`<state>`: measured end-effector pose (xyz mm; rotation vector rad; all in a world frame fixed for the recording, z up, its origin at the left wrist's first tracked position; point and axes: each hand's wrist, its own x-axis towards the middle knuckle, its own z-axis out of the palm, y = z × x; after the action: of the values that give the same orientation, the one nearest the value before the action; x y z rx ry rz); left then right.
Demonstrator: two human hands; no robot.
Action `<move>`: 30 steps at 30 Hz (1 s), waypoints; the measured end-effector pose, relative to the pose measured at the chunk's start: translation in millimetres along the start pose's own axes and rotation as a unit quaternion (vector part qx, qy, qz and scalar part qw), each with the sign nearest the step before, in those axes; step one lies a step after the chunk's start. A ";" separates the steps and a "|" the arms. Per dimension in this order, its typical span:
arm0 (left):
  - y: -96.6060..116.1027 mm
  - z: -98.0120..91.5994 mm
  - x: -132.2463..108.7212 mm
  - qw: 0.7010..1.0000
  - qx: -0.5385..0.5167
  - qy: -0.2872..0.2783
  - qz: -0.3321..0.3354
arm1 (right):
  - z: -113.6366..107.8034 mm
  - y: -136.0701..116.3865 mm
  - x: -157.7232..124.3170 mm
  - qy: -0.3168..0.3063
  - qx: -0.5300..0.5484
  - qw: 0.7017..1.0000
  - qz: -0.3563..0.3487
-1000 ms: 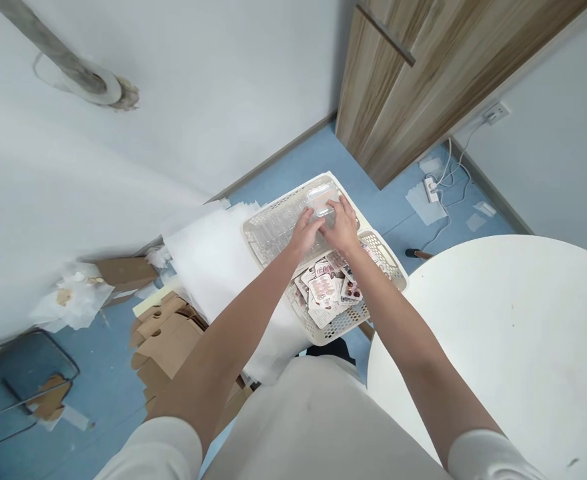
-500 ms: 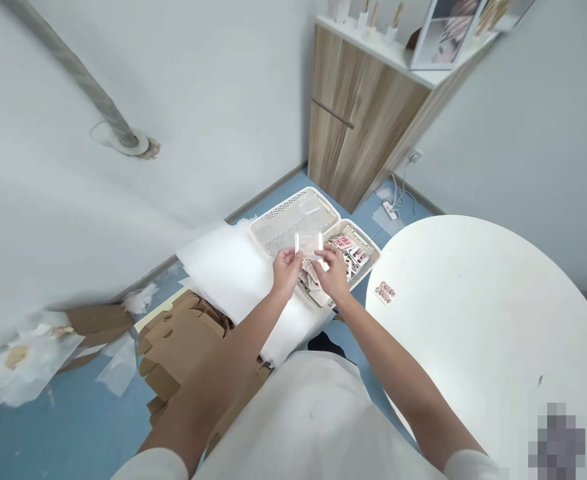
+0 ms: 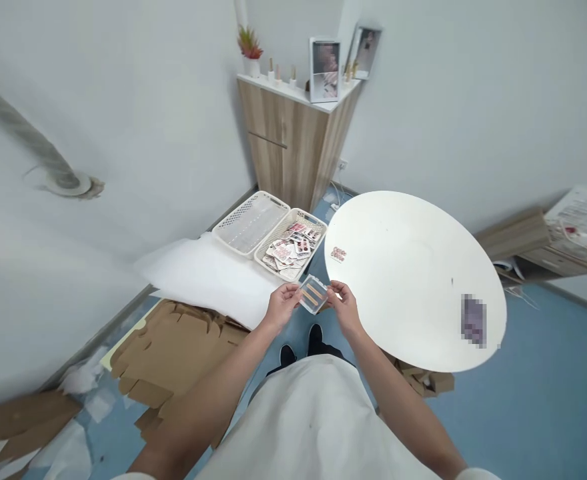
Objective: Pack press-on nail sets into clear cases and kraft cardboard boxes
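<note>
Both hands hold one small clear plastic case [image 3: 314,293] in front of my body, above the blue floor. My left hand [image 3: 281,305] pinches its left edge and my right hand [image 3: 343,305] pinches its right edge. Two thin orange strips show inside the case. Beyond it stand two white perforated baskets: the left basket [image 3: 250,223] holds clear plastic cases, the right basket [image 3: 291,250] holds several small printed cards. A small sheet of press-on nails [image 3: 338,254] lies on the near left edge of the round white table [image 3: 413,280].
A stack of white sheets [image 3: 208,277] lies under the baskets. Flattened cardboard boxes [image 3: 173,347] cover the floor at left. A wooden cabinet [image 3: 293,147] with a plant and picture frames stands in the corner. More cardboard and papers [image 3: 563,233] sit at far right.
My hands have drawn back from the baskets toward my body, carrying the clear case. The view has lifted, bringing the cabinet top and whole table into sight.
</note>
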<state>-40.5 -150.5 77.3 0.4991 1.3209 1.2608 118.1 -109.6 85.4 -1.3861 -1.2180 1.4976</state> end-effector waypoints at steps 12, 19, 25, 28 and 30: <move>-24.0 100.8 -2.3 0.983 0.092 -0.159 -0.007 | -101.0 15.3 -46.8 0.060 0.078 0.995 0.024; -62.0 163.4 -2.6 0.988 0.078 -0.126 -0.042 | -154.6 29.4 -47.4 0.081 0.126 0.988 0.043; -80.7 200.7 -5.2 0.989 0.059 -0.118 -0.061 | -188.4 29.7 -40.8 0.071 0.153 0.984 0.054; -88.7 215.0 -6.4 0.989 0.064 -0.119 -0.064 | -204.2 32.6 -38.7 0.077 0.147 0.984 0.058; -94.5 222.1 -6.7 0.989 0.080 -0.110 -0.066 | -213.6 36.8 -37.0 0.080 0.138 0.985 0.061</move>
<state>196.1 -106.6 58.1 0.6345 1.2502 0.9665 336.9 -122.2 68.5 -1.3816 -0.8058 1.5404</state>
